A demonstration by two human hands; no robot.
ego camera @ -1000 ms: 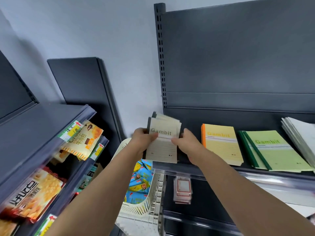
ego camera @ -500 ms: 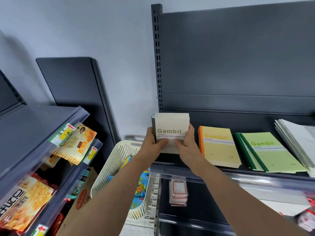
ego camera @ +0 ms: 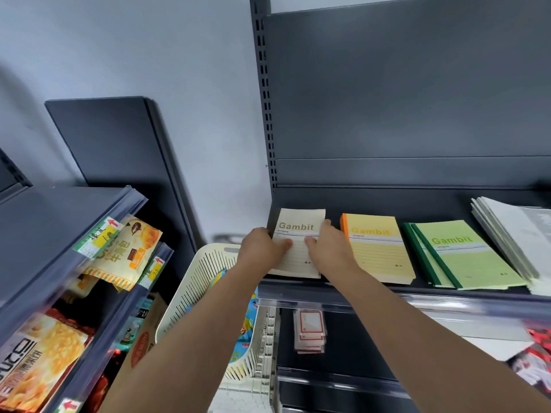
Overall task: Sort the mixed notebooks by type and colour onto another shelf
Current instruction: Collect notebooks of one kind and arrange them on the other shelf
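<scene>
Two arms reach forward; left hand (ego camera: 259,251) and right hand (ego camera: 331,251) clasp the cream notebook stack (ego camera: 299,219) from both sides, thumbs on cover. Stack lies at left end of the shelf (ego camera: 387,204), beside yellow notebooks (ego camera: 378,254).

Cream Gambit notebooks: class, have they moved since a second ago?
Yes: the cream notebooks went from upright before the shelf edge down onto the shelf, nearer the yellow notebooks.
</scene>
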